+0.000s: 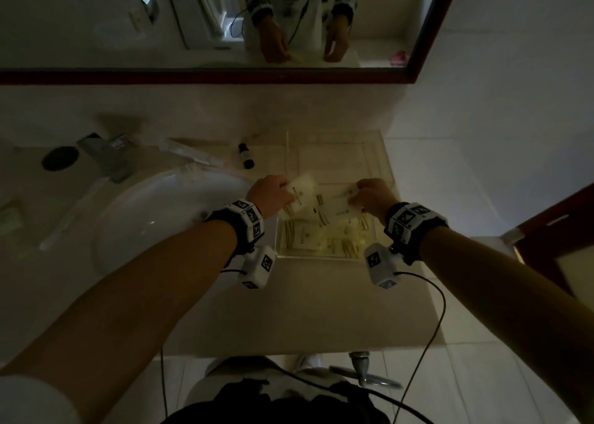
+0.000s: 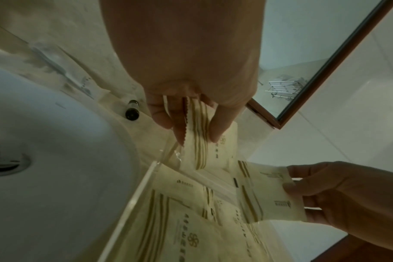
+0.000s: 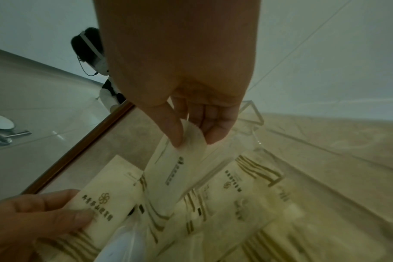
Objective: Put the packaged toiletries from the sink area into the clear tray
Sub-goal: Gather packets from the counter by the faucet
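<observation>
The clear tray [image 1: 321, 257] stands on the counter right of the basin, with several cream packets with gold stripes [image 1: 305, 237] lying flat in its near half. Over the tray, my left hand [image 1: 283, 189] pinches one cream packet [image 1: 302, 194] by its end. In the left wrist view the left hand's fingers [image 2: 220, 131] close on this packet's striped, serrated edge [image 2: 198, 141]. My right hand [image 1: 358, 195] pinches a second packet [image 1: 339, 206] between thumb and fingers [image 3: 176, 134]. That packet [image 3: 175, 170] hangs slanted above the tray's rim [image 3: 254, 118]. The two packets overlap slightly.
A small dark bottle [image 1: 246, 157] lies on the counter just left of the tray. A long wrapped item [image 1: 189, 153] lies behind the white basin [image 1: 160, 218], beside the faucet [image 1: 106, 153]. The mirror's dark frame [image 1: 205, 77] runs along the back wall.
</observation>
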